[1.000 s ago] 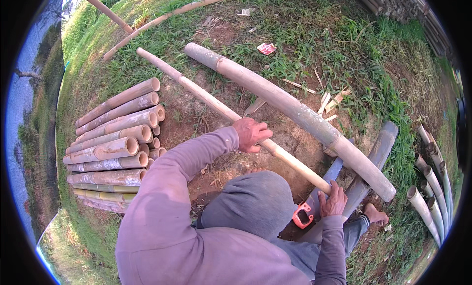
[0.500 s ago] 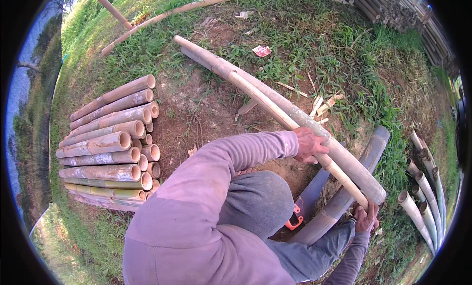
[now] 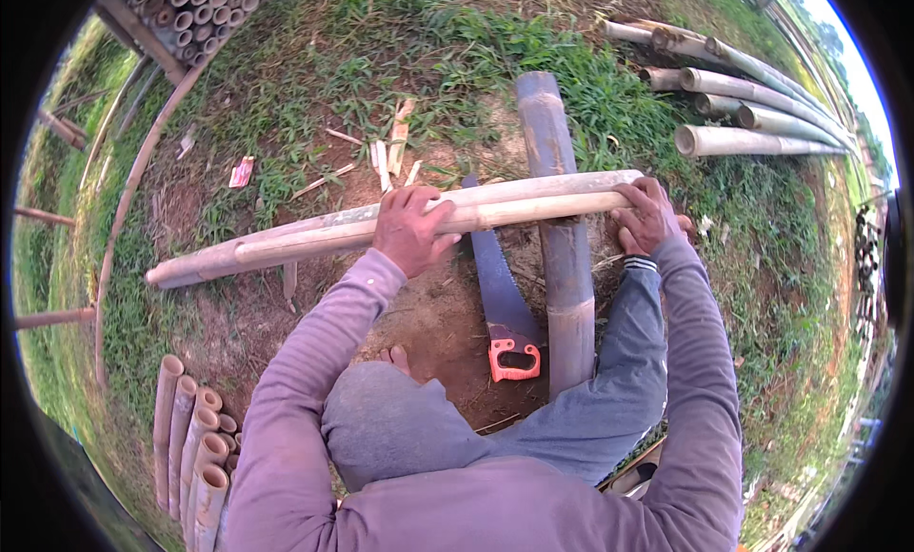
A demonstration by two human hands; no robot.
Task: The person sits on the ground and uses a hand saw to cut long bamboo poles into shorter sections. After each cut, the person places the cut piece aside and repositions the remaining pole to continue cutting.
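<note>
My left hand (image 3: 414,230) is closed round a thin pale bamboo pole (image 3: 533,211), with its fingers reaching toward a thicker bamboo pole (image 3: 562,185) lying along its far side. My right hand (image 3: 652,216) grips the thin pole at its right end, close to the thicker pole's end. Both poles cross over a thick grey bamboo log (image 3: 569,328) on the ground. Left of that log lies a handsaw (image 3: 505,290) with an orange handle, its blade passing under the poles. My bent knees are just this side of the saw.
Cut bamboo lengths (image 3: 205,447) are stacked at the lower left. Longer bamboo poles (image 3: 762,123) lie at the far right. Split bamboo pieces (image 3: 398,138) and a red-and-white wrapper (image 3: 242,172) rest on the grass beyond the poles. More bamboo (image 3: 205,14) is piled at the far left.
The view has swung to the right, so the poles now run nearly level across it. Both hands remain on the thin pole, which now lies closer alongside the thicker one.
</note>
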